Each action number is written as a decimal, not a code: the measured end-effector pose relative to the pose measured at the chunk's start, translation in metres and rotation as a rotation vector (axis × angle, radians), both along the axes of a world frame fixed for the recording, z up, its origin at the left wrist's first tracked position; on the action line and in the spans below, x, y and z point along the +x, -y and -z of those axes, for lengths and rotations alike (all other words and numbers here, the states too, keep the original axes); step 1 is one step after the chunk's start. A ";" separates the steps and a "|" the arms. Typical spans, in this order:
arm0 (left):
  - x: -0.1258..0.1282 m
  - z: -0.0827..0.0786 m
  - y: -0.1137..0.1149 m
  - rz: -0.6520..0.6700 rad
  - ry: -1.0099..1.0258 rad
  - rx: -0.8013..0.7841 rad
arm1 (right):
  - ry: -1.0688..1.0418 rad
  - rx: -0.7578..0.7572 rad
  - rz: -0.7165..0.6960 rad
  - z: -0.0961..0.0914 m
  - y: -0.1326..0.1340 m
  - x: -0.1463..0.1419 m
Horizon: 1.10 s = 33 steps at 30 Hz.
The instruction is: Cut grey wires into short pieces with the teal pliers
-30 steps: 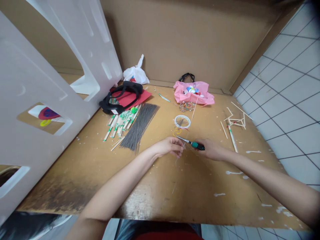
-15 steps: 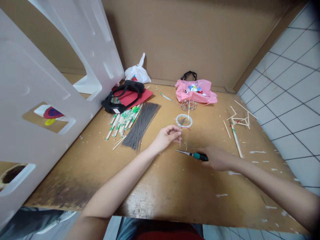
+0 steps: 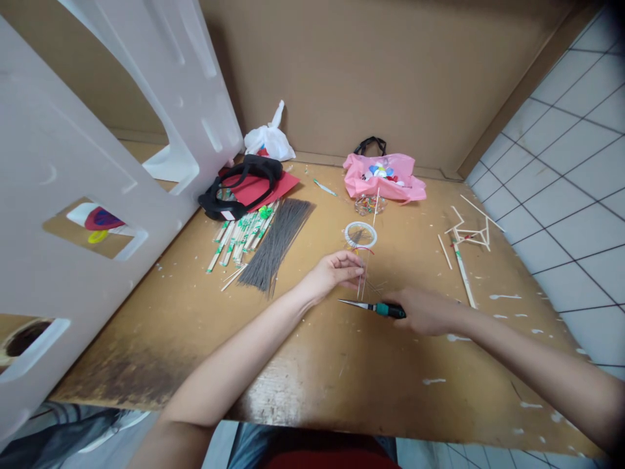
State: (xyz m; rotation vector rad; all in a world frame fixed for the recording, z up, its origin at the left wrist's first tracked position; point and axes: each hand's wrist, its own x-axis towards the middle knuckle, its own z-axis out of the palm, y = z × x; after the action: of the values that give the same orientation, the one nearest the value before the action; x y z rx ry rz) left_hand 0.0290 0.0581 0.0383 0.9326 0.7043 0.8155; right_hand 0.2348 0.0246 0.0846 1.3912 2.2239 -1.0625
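My left hand (image 3: 344, 268) is closed in a pinch around a thin wire (image 3: 376, 208), which stands nearly upright, its lower ends showing just below my fingers. In my right hand (image 3: 415, 311) is a pair of needle-nose pliers (image 3: 372, 307) with a black and teal handle. Their pointed metal tip faces left, a little below the wire's lower ends and apart from my left hand. Behind my left hand lies a white ring (image 3: 347, 236) with thin wires across it and a short red strand (image 3: 365, 250) at its near edge.
A bundle of grey wires (image 3: 278, 244) lies left, beside wrapped chopsticks (image 3: 239, 241) and a black strap (image 3: 254, 189) on red sheets. A pink bag (image 3: 354, 176) and a white bag (image 3: 268, 143) stand behind. A stick frame (image 3: 471, 236) lies right; a white plastic panel (image 3: 195, 78) rises left.
My left hand has shifted slightly right with the wire, whose upper end now leans further right. The pliers have dropped slightly and stay in my right hand.
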 end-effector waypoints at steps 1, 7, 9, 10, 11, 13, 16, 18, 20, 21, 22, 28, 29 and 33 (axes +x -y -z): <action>0.000 0.000 0.000 0.011 0.001 -0.003 | -0.021 -0.010 -0.007 0.002 0.000 0.002; 0.001 0.002 0.000 0.039 0.011 -0.009 | -0.097 -0.085 -0.022 0.012 -0.001 0.007; 0.002 0.002 0.001 0.033 0.023 -0.006 | -0.108 -0.085 -0.025 0.011 -0.001 0.006; 0.002 0.002 0.002 0.033 0.031 -0.007 | -0.115 -0.087 -0.025 0.010 -0.001 0.005; 0.002 0.002 0.002 0.034 0.039 -0.010 | -0.122 -0.093 -0.024 0.008 -0.001 0.004; 0.001 0.002 0.002 0.043 0.049 -0.017 | -0.129 -0.109 -0.017 0.005 -0.001 0.002; 0.000 0.002 0.001 0.061 0.053 -0.024 | -0.118 -0.147 -0.009 0.001 -0.001 0.000; -0.001 0.002 0.000 0.071 0.054 -0.037 | -0.119 -0.167 -0.010 0.000 -0.001 -0.001; 0.000 0.003 0.000 0.084 0.051 -0.054 | -0.125 -0.182 -0.009 0.000 -0.001 -0.001; 0.000 0.004 0.000 0.091 0.048 -0.060 | -0.127 -0.185 -0.008 0.001 -0.001 0.000; 0.000 0.004 0.000 0.097 0.043 -0.063 | -0.128 -0.187 -0.008 0.002 -0.002 0.000; -0.001 0.004 -0.001 0.055 -0.003 0.020 | -0.139 -0.118 -0.064 0.006 0.000 0.000; -0.002 0.004 -0.003 0.014 -0.015 0.059 | -0.120 -0.072 -0.088 0.006 0.003 -0.001; -0.008 0.012 -0.013 -0.197 -0.172 0.357 | -0.006 0.149 -0.194 0.008 0.020 -0.001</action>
State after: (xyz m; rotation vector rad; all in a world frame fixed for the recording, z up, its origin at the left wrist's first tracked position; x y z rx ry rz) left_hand 0.0211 0.0707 0.0261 1.2803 0.8240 1.0661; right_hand 0.2338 0.0045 0.0768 1.1972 2.4271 -0.8527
